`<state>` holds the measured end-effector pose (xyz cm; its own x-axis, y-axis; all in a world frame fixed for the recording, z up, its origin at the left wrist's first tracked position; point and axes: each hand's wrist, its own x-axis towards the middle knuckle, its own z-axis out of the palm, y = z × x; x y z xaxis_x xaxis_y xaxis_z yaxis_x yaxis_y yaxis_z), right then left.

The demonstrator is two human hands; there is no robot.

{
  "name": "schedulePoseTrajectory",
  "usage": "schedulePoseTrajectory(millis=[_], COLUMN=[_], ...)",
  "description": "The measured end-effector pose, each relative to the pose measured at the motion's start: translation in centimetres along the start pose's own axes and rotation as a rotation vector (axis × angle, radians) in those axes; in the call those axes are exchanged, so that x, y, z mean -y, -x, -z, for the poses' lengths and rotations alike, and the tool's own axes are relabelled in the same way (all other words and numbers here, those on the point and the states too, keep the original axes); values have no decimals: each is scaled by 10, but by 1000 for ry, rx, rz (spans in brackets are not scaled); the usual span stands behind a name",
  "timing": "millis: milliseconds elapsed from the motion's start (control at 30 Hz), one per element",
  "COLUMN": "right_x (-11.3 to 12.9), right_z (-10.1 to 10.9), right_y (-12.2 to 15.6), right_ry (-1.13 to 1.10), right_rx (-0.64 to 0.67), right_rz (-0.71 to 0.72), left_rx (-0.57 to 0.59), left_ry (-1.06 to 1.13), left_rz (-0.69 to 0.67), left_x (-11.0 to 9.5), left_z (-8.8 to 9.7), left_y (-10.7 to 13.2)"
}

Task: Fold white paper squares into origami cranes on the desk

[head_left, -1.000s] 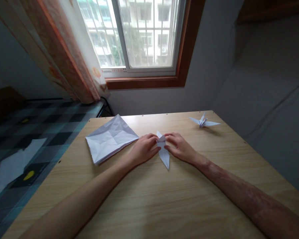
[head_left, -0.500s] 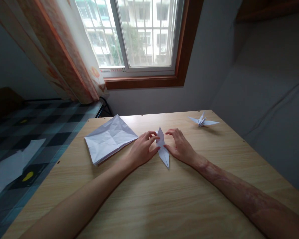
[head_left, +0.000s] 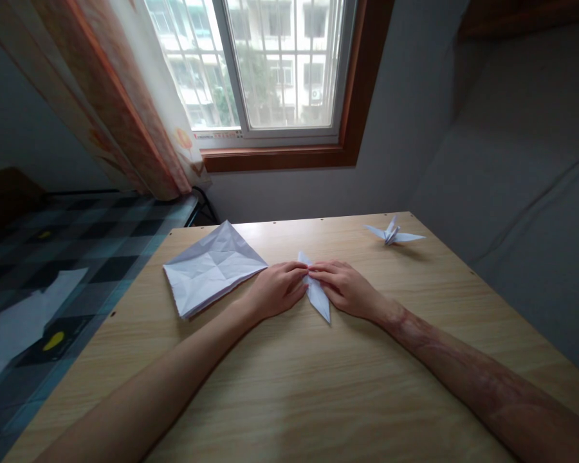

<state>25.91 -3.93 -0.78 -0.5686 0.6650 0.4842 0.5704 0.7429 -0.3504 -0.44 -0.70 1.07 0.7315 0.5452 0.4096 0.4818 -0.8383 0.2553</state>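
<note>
A narrow, pointed piece of folded white paper (head_left: 319,299) lies flat on the wooden table (head_left: 289,386), its sharp tip toward me. My left hand (head_left: 275,290) and my right hand (head_left: 346,287) meet over its upper part, with the fingertips of both pressed down on the paper. Only the lower point and a small upper corner show between the hands.
A stack of creased white paper squares (head_left: 213,266) lies left of my hands. A finished white paper crane (head_left: 392,234) stands at the table's far right. A bed with a checked cover (head_left: 53,270) is to the left, a window (head_left: 265,64) and curtain (head_left: 125,103) beyond.
The raised upper flap of the folded paper has been laid down flat. Both hands have closed in over it, fingertips now pressing where the flap stood upright half a second ago.
</note>
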Motion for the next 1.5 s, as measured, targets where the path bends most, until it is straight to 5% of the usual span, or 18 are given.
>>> schedulePoseTrajectory(millis=[233, 667, 1200, 1500], right_x=[-8, -6, -8, -7], right_z=[17, 21, 9, 6], right_y=[3, 3, 2, -1], right_ry=[-118, -105, -9, -4], right_rx=[164, 174, 31, 0], right_rz=[76, 113, 84, 88], left_rx=[105, 153, 212, 139], left_ry=[28, -18, 56, 25], left_rz=[-112, -132, -211, -164], left_x=[7, 16, 10, 9], left_z=[15, 11, 19, 9], left_y=[1, 3, 1, 1])
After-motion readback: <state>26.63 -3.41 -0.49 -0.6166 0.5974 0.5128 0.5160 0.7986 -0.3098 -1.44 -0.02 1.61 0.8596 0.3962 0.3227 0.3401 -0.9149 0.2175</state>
